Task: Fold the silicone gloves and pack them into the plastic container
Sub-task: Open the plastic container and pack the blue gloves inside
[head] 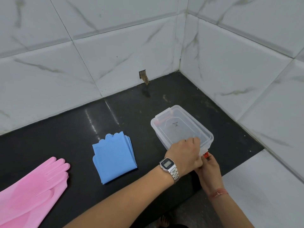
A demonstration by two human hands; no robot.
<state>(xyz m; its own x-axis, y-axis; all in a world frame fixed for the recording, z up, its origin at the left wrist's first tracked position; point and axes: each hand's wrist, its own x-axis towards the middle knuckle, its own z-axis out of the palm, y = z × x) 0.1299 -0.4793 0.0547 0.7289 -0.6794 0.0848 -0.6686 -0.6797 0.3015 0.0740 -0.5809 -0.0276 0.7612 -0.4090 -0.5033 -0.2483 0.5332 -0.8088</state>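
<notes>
A clear plastic container (177,127) with its lid on and red latches stands on the black counter (74,132) at the right. My left hand (184,153), with a wristwatch, presses down on the container's near end. Just below it my right hand (209,167) has its fingers on the near red latch (206,155). A folded pair of blue silicone gloves (113,158) lies flat mid-counter, left of the container. Pink silicone gloves (32,191) lie unfolded at the lower left, fingers pointing up and right.
White marble-pattern tiled walls (115,55) close the counter at the back and right, meeting in a corner. A small hole in the back wall (142,75) sits at counter level. A white tiled ledge (263,186) lies to the right of the counter.
</notes>
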